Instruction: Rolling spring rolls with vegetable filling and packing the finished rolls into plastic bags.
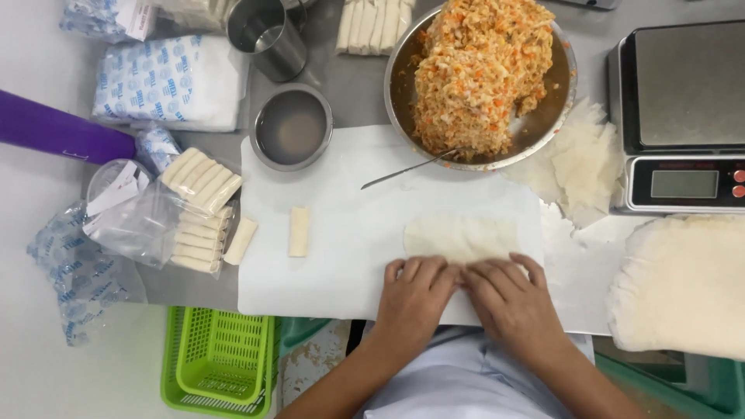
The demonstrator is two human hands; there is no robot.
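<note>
Both hands lie palm-down, side by side, fingers curled over the near edge of a pale wrapper [459,237] — left hand [415,291], right hand [508,299] — pressing rather than grasping it. Beyond the fingertips a spoon [407,168] leans into the bowl of orange-flecked filling [481,70]; a finished roll [299,231] lies left of them.

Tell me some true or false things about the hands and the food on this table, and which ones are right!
1. Both hands, the left hand and the right hand, press on the thin wrapper. True.
2. The big metal bowl is empty. False: it holds a heap of orange-flecked filling.
3. One finished roll lies alone on the white board. True.
4. The basket is red. False: it is green.
5. The scale stands to the left of the bowl. False: it stands to the right.
</note>
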